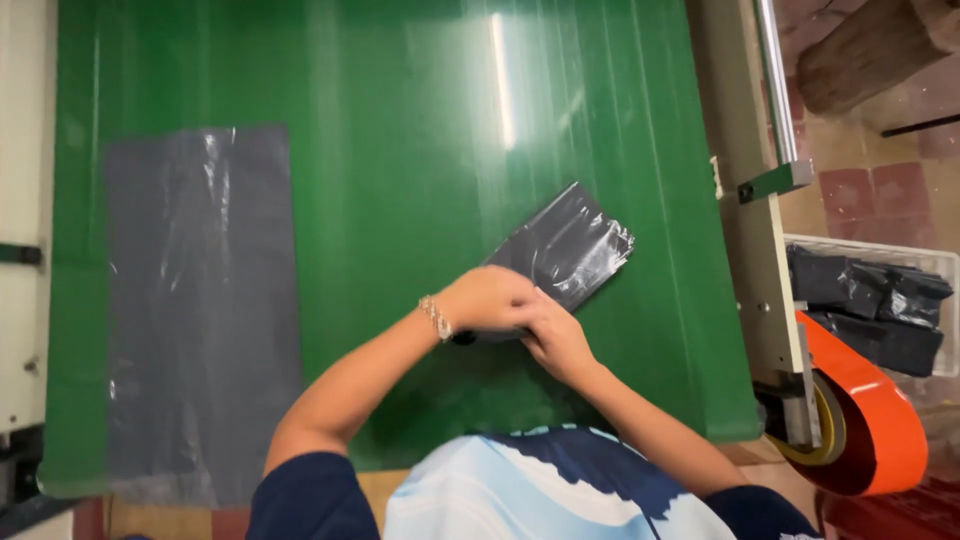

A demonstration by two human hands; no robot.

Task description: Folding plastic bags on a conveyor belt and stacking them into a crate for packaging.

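— Where's the folded black bag (565,245)?
— Near the green bench (400,100) centre, toward four o'clock. Left hand (485,300) and right hand (555,340) press closed on its near end, mid-fold.
— Next?
— Probably firm, even rolling pressure.

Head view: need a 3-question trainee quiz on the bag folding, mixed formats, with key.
1. True or false: both hands press on the folded black plastic bag.
2. The flat grey plastic sheet on the green table lies on which side of the hands? A) left B) right C) under them
3. Fill in: the bracelet is on the ___ hand.

Key:
1. True: left hand and right hand meet on its near end.
2. A
3. left
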